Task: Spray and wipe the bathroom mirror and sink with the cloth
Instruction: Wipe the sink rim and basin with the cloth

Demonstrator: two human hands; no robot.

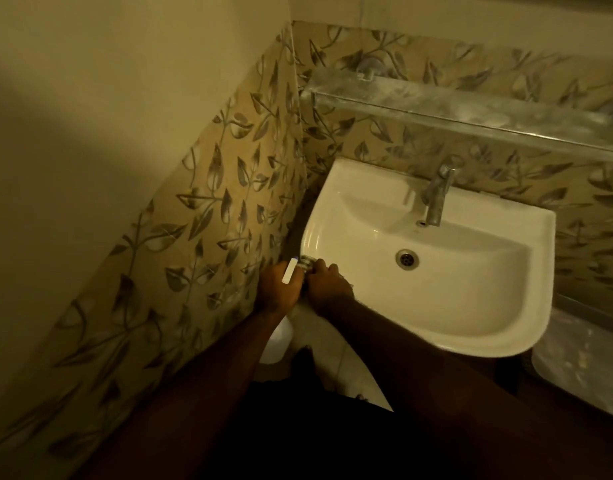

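The white sink (436, 306) sits in the corner, fixed to the leaf-patterned tiles (211, 202), and both hands are working at its near left rim. The left hand (281, 289) has its fingers clenched, with a thin white strip (289, 270) standing up over its knuckles. Touching it, the right hand (327, 284) curls its fingers in too. Both are grasping a small grey ringed piece (307, 264) held just above the rim, though it is too small and dim to say what it is. Below the left wrist there's a pale rounded shape (275, 341), also unclear. Further out, the drain (406, 259) lies mid-basin and the metal tap (436, 199) stands at the back edge. A cloudy glass shelf (436, 105) runs along the wall above the tap.
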